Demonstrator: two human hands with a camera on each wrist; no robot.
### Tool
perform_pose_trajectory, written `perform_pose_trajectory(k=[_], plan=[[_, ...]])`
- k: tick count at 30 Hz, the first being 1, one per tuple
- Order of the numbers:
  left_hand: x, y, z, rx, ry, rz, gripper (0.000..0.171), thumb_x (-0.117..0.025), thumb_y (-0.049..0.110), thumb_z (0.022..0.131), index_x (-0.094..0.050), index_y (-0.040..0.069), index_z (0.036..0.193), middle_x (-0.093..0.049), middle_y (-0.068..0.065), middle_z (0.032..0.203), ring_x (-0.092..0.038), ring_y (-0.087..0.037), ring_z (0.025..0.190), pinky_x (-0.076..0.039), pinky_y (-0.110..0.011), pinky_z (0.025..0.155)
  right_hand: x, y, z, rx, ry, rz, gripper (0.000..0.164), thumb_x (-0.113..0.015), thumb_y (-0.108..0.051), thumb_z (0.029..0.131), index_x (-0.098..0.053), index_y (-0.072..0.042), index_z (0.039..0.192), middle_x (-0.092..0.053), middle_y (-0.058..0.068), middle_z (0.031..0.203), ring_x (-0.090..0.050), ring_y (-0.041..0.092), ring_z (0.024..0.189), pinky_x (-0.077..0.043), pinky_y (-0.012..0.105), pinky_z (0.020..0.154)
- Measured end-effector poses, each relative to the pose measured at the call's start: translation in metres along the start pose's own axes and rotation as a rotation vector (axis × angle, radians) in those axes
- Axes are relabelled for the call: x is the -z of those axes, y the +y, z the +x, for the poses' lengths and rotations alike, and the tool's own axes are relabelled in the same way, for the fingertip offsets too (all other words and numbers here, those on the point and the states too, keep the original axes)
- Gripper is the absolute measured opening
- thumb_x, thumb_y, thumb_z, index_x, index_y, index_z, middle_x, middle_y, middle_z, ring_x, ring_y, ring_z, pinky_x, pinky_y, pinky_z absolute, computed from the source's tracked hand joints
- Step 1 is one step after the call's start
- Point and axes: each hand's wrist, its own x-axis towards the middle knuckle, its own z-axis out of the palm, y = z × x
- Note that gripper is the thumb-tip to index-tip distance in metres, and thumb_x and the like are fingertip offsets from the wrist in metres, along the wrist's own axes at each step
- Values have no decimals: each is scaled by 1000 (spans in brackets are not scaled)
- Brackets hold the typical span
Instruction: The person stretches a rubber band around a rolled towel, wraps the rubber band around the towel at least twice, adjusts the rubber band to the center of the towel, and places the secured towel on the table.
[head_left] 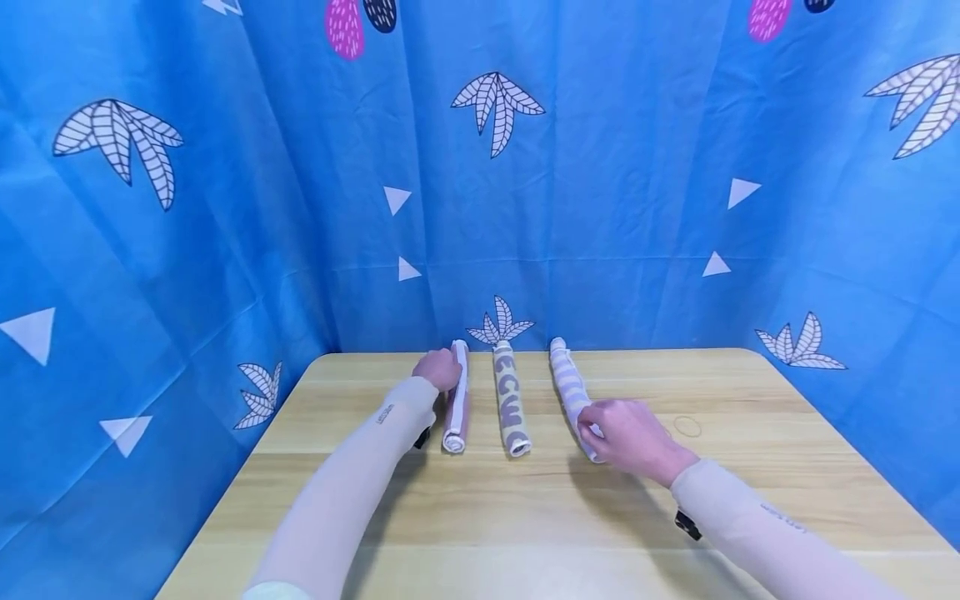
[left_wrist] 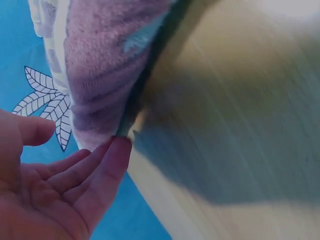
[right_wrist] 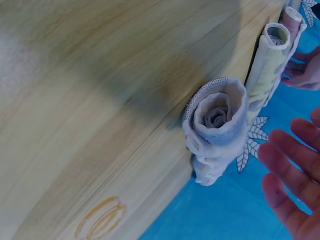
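Observation:
Three rolled towels lie side by side on the wooden table: a pink one with a white edge, a yellowish one with grey lettering, and a white-and-lavender striped one. My left hand is beside the far part of the pink roll. In the left wrist view its fingertips touch the roll's end, with the thumb held apart. Over the near end of the striped roll is my right hand. The right wrist view shows its fingers relaxed and apart from that roll's spiral end.
A thin tan rubber band lies on the table to the right of my right hand; the right wrist view shows it as several loops. A blue patterned curtain hangs along the table's back and sides.

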Motion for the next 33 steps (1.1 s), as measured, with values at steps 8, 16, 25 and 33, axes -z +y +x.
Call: perform_pose_trajectory(k=[8,16,25,33], plan=[[-5,3,7,26,-20,7,36,-57,24,99,-62,0,126,-66,-12,103,-61,-23,84,-52,-33,78,2,-1,-4,-9,-17,-14,9,-73,-16,87,-69,-22,81,-54,-14,65,-38,0,51,-33,20,46],[-6,0,8,16,-16,-50,32,-61,18,95,-64,0,121,-67,-14,110,-61,-25,90,-53,-36,84,3,-4,-4,14,-18,-28,12,-73,-16,87,-67,-24,80,-53,-15,65,-38,0,52,-33,21,47],[-4,-4,5,57,-57,-178,32,-60,19,93,-64,2,121,-65,-13,109,-61,-25,88,-52,-33,75,4,-5,-4,-13,-73,8,7,-71,-17,89,-70,-21,84,-59,-12,68,-40,-1,51,-33,20,46],[2,-2,-1,74,-85,-266,41,-62,21,95,-57,1,130,-62,-14,109,-61,-26,89,-52,-32,71,2,-3,-5,-32,-80,12,19,-65,-28,96,-65,-25,77,-46,-17,59,-36,-1,47,-31,21,44]])
